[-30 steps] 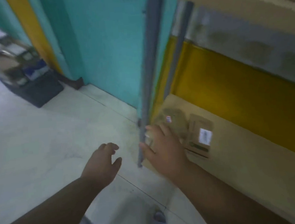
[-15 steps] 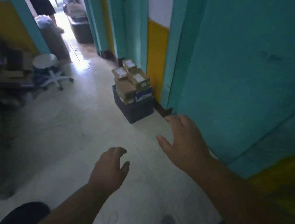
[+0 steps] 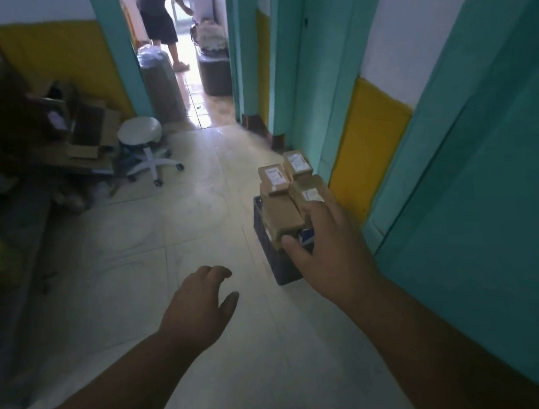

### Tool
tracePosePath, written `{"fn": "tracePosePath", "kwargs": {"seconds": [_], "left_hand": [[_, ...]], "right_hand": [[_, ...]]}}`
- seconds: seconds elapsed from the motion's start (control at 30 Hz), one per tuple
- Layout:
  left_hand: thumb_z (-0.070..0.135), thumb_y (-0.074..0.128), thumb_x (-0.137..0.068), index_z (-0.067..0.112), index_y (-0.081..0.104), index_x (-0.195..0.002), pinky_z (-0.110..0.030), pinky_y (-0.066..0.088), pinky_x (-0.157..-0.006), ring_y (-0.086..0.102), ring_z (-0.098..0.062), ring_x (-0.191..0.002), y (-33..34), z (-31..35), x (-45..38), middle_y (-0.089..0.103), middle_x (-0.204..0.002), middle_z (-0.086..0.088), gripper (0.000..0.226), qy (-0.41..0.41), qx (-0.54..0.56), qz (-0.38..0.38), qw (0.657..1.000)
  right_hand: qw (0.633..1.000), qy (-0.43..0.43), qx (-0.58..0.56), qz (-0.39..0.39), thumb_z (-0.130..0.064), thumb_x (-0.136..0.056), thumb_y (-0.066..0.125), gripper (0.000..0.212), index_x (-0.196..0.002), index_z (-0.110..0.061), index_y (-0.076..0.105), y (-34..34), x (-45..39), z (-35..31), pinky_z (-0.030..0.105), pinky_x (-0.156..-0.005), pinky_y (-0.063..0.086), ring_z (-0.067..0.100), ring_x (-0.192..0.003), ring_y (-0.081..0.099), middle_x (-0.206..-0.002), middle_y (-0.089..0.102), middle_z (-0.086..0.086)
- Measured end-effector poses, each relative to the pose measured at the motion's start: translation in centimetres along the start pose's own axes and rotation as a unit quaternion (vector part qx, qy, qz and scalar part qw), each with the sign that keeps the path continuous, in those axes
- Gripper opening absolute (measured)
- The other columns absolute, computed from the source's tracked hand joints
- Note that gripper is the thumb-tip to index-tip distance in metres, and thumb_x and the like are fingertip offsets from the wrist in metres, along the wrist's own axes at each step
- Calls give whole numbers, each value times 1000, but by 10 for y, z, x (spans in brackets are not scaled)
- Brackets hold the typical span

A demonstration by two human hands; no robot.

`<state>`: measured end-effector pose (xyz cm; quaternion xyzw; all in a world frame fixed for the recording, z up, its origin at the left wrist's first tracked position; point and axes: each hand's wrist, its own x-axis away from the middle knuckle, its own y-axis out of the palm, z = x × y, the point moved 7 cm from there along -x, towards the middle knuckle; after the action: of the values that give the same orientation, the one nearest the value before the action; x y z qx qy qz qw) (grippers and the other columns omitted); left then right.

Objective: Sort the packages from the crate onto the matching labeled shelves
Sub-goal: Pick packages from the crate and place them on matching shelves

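Observation:
A dark crate [image 3: 266,237] stands on the floor against the teal wall, piled with several brown cardboard packages [image 3: 280,216] that carry white labels. My right hand [image 3: 327,248] stretches out in front of the crate with spread, straight fingers and holds nothing; it overlaps the crate's near side in the view. My left hand [image 3: 198,305] hangs lower and to the left over the pale floor, fingers loosely curled, empty. No shelf is in view.
A white rolling stool [image 3: 142,143] and a heap of open cardboard boxes [image 3: 85,129] sit at the left. A teal door [image 3: 489,201] lines the right side. Beyond the doorway a person [image 3: 157,21] stands near a dark box [image 3: 216,73].
The view has swung from the shelf with its two packages to the corridor. The crate now lies closer, and my right hand has reached forward in front of it.

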<state>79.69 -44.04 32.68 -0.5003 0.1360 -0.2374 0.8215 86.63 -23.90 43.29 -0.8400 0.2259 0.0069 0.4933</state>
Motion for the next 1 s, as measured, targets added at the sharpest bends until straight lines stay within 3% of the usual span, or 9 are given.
{"fn": "tracePosePath", "kwargs": {"seconds": [0.13, 0.33, 0.47, 0.57, 0.67, 0.77, 0.87, 1.0], "left_hand": [[39, 60, -94, 21, 54, -133, -27, 45, -88, 57, -18, -107, 4, -41, -98, 58, -126, -1, 43, -8, 13, -19, 1000], [40, 58, -95, 24, 52, -134, -34, 51, -96, 56, -19, -113, -20, -54, -296, 57, -132, 0, 42, 65, -15, -38, 997], [38, 59, -95, 25, 54, -131, -27, 49, -85, 55, -13, -100, -21, -32, -404, 61, -126, 0, 39, 128, -23, -84, 988], [34, 61, -95, 23, 57, -127, -21, 44, -78, 49, -7, -91, 5, -14, -482, 62, -124, 1, 34, 163, -4, -117, 980], [34, 63, -93, 23, 57, -126, -22, 47, -77, 50, -8, -90, 38, -6, -550, 63, -124, 0, 35, 162, -1, -135, 977], [35, 61, -94, 24, 55, -131, -20, 46, -71, 49, -8, -94, 48, -9, -607, 60, -131, 0, 38, 152, -14, -167, 974], [35, 60, -96, 21, 56, -130, -18, 47, -73, 52, -7, -92, 44, -20, -660, 61, -129, 2, 37, 180, -55, -194, 963], [38, 60, -94, 23, 53, -130, -26, 54, -81, 55, -10, -99, 72, -43, -744, 60, -128, 2, 39, 206, -52, -223, 951]], "right_hand": [[1000, 17, 17, 7, -44, -92, 60, 53, -138, -21, 45, 51, -104, 5, 47, -96, 51, 27, -122, 50, -140, 48, 7], [994, 93, 45, 43, -46, -94, 58, 52, -137, -18, 48, 94, -241, 21, 46, -100, 47, 24, -119, 49, -133, 51, 7], [985, 144, 66, 75, -45, -91, 64, 51, -133, -18, 51, 85, -309, 51, 35, -92, 46, 21, -111, 50, -127, 54, 6], [975, 179, 72, 112, -38, -88, 67, 50, -128, -11, 54, 89, -355, 89, 38, -89, 46, 27, -108, 54, -122, 57, 11], [969, 195, 78, 132, -41, -83, 61, 51, -122, -8, 55, 107, -403, 124, 44, -82, 52, 30, -102, 57, -115, 60, 14], [968, 205, 89, 111, -41, -87, 63, 51, -125, -8, 55, 121, -461, 143, 37, -84, 46, 29, -106, 55, -119, 59, 14], [966, 217, 94, 104, -42, -87, 64, 51, -126, -10, 54, 135, -511, 152, 33, -83, 44, 26, -106, 55, -119, 59, 12], [950, 254, 105, 146, -42, -86, 61, 49, -121, -9, 57, 161, -564, 172, 32, -80, 44, 26, -101, 57, -113, 60, 11]]}}
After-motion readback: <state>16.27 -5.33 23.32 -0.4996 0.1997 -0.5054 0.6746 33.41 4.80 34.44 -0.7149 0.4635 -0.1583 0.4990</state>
